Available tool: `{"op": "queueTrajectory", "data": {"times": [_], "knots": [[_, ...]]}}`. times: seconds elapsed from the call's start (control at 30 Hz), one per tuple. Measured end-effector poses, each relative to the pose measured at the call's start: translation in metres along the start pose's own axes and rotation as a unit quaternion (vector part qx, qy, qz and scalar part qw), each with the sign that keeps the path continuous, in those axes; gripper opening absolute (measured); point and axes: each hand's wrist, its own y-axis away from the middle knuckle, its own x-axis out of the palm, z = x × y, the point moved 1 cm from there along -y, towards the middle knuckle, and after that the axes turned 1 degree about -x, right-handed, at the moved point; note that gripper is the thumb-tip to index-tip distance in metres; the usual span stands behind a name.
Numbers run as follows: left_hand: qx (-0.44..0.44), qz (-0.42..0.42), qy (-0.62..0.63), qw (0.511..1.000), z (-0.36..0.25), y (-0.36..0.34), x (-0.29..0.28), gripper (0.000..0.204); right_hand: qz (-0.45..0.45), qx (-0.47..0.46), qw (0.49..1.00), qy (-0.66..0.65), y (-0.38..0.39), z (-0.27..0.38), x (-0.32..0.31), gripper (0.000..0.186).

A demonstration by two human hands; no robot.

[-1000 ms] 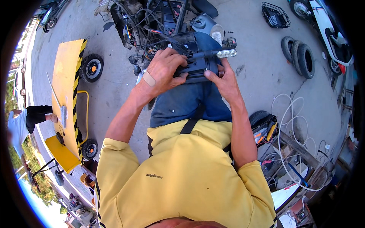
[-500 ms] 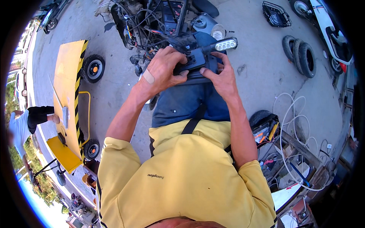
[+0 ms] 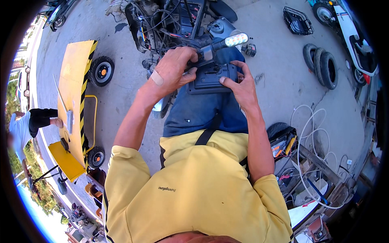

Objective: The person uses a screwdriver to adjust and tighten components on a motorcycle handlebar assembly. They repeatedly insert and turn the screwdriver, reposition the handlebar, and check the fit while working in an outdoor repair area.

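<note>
My left hand (image 3: 175, 69) is closed on a dark mounting bracket (image 3: 207, 53), pinched between thumb and fingers. From the bracket's right end sticks out an LED lamp (image 3: 236, 39) with several round lenses. Just below it, a black plastic housing (image 3: 208, 84) rests on my blue trousers, its recessed middle showing. My right hand (image 3: 242, 84) grips the housing's right edge, thumb on top and fingers behind. The bracket is tilted up from the housing; whether they still touch at the left is hidden by my left hand.
Ahead stands a stripped vehicle frame (image 3: 162, 24) with tangled cables. A yellow flatbed cart (image 3: 75, 69) is on the left, a person beside it. To the right lie tyres (image 3: 329, 71), a black wire basket (image 3: 298, 21), a white hose (image 3: 300, 162) and a parked scooter (image 3: 352, 44).
The bracket with its lamp has tilted up and away from the housing, uncovering the recess. The lamp has shifted left and upward. Both hands keep their holds.
</note>
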Motion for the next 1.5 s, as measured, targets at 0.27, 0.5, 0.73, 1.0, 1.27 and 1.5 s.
{"op": "queueTrajectory", "data": {"times": [0.27,0.5,0.73,1.0,1.27,1.5], "knots": [[0.081,-0.05,-0.097,0.991,-0.001,0.002,0.023,0.037,0.007,0.011,1.0,-0.004,0.001,0.0,-0.004,0.07],[0.052,-0.075,-0.059,0.994,-0.014,0.011,0.024,0.037,0.009,0.006,1.0,-0.006,0.003,0.002,-0.004,0.07],[0.077,-0.13,-0.012,0.988,-0.021,0.01,0.033,0.032,0.019,0.003,1.0,-0.008,0.003,0.0,-0.006,0.069],[0.09,-0.112,-0.125,0.982,-0.039,0.005,0.037,0.032,0.032,0.006,0.999,-0.019,0.001,-0.003,-0.009,0.069],[0.012,-0.074,-0.041,0.996,-0.034,0.001,0.051,0.019,0.058,0.01,0.997,-0.055,0.001,-0.004,-0.013,0.071],[0.003,-0.073,-0.031,0.997,-0.036,-0.001,0.048,0.015,0.065,0.033,0.996,-0.046,0.002,0.001,-0.015,0.069]]}}
